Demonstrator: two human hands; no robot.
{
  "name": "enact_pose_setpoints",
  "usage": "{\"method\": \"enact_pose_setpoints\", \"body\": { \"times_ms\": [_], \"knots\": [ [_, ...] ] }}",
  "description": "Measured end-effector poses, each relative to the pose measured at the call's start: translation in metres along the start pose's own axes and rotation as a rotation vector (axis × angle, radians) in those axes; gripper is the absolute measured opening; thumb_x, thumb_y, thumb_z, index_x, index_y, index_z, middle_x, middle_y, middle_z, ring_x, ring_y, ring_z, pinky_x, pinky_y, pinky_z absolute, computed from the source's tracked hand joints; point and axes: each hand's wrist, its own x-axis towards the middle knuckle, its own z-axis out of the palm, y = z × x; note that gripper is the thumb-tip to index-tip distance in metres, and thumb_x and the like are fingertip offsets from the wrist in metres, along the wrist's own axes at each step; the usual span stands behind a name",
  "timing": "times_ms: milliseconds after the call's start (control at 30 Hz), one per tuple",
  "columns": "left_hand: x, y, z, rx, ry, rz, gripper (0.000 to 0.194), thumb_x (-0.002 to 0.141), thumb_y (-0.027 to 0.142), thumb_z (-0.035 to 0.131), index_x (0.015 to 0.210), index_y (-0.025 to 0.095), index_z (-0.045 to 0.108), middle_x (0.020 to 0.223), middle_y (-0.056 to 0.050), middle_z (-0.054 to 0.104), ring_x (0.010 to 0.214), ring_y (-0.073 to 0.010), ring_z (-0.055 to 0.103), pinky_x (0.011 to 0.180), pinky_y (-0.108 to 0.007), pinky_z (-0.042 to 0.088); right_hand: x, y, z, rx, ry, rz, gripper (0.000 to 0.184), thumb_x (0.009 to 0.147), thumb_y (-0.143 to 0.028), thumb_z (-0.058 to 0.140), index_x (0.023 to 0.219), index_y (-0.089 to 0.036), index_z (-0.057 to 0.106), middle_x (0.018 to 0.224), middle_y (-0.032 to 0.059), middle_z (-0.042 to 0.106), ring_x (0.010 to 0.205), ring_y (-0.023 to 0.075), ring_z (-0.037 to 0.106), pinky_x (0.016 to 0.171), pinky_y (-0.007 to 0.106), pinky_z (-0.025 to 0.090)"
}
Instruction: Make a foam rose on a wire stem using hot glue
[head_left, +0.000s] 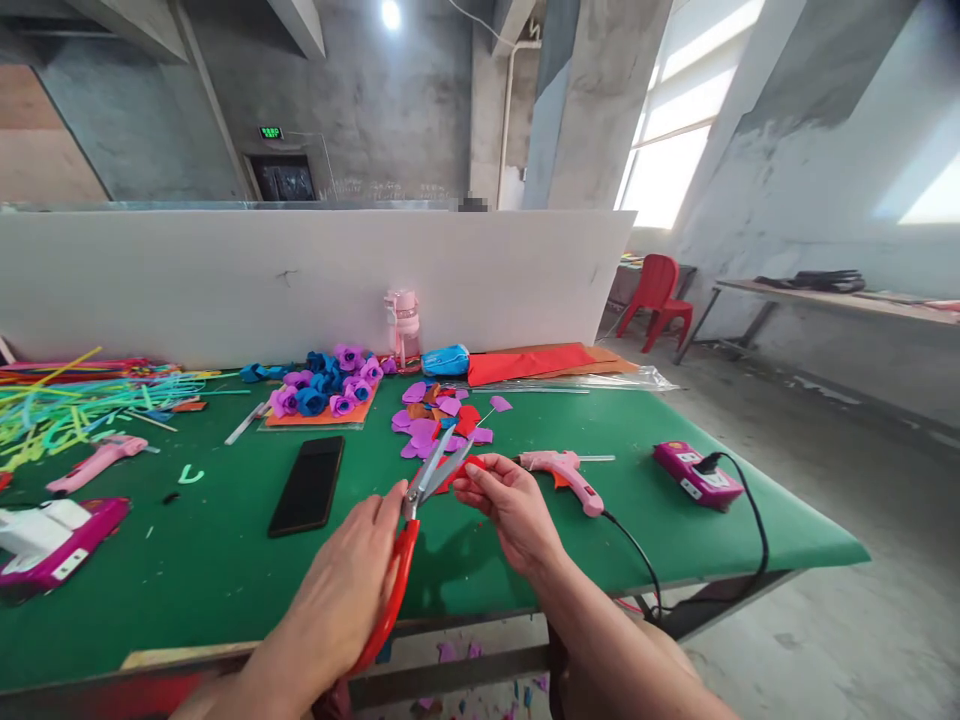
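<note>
My left hand [349, 575] is closed around red-handled scissors [399, 585], whose blades are spread apart and point away from me. Between and beside the blades lies a small red piece of craft material [470, 466], pinched in the fingertips of my right hand [504, 505]. Just beyond the blades, cut petal shapes [424, 432] in purple, red, brown and blue are heaped on the green tabletop [465, 560]. A pink glue gun [564, 472] rests right of my right hand, its cord running off the front edge.
Purple and blue craft flowers [330, 385] sit behind a black phone [307, 487]. Magenta power strips [697, 475] stand at both sides. Red sheets [529, 364], a pink bottle [403, 325] and a white partition [300, 280] are at the back. Colored strips [97, 400] pile up left.
</note>
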Motion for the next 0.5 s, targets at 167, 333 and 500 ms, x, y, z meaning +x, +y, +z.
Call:
{"method": "enact_pose_setpoints", "body": {
  "times_ms": [167,333,500],
  "knots": [
    [0.004,0.012,0.019,0.194,-0.148,-0.054,0.057,0.080,0.005,0.031,0.137,0.013,0.026,0.109,-0.014,0.057,0.094,-0.0193,0.058,0.081,-0.032,0.045,-0.001,-0.006,-0.008,0.092,0.057,0.029,0.026,0.057,-0.027,0.080,0.074,-0.015,0.064,0.067,-0.0005,0.066,0.058,0.0094,0.063,0.053,0.016,0.051],
    [0.002,0.008,0.034,0.322,-0.089,-0.027,0.057,0.080,0.001,0.026,0.135,0.013,0.028,0.106,-0.014,0.058,0.088,-0.0196,0.060,0.076,-0.032,0.047,-0.005,-0.008,-0.010,0.104,0.053,0.037,0.024,0.057,-0.026,0.080,0.071,-0.016,0.064,0.061,-0.0029,0.062,0.053,0.0062,0.058,0.052,0.015,0.051],
    [0.001,0.009,0.034,0.311,-0.101,-0.014,0.055,0.081,0.004,0.030,0.135,0.014,0.030,0.108,-0.013,0.058,0.089,-0.0194,0.060,0.076,-0.030,0.048,-0.008,-0.008,-0.007,-0.003,0.045,0.012,0.023,0.058,-0.030,0.079,0.070,-0.015,0.065,0.062,-0.0017,0.063,0.054,0.0070,0.057,0.053,0.016,0.050]
  ]
}}
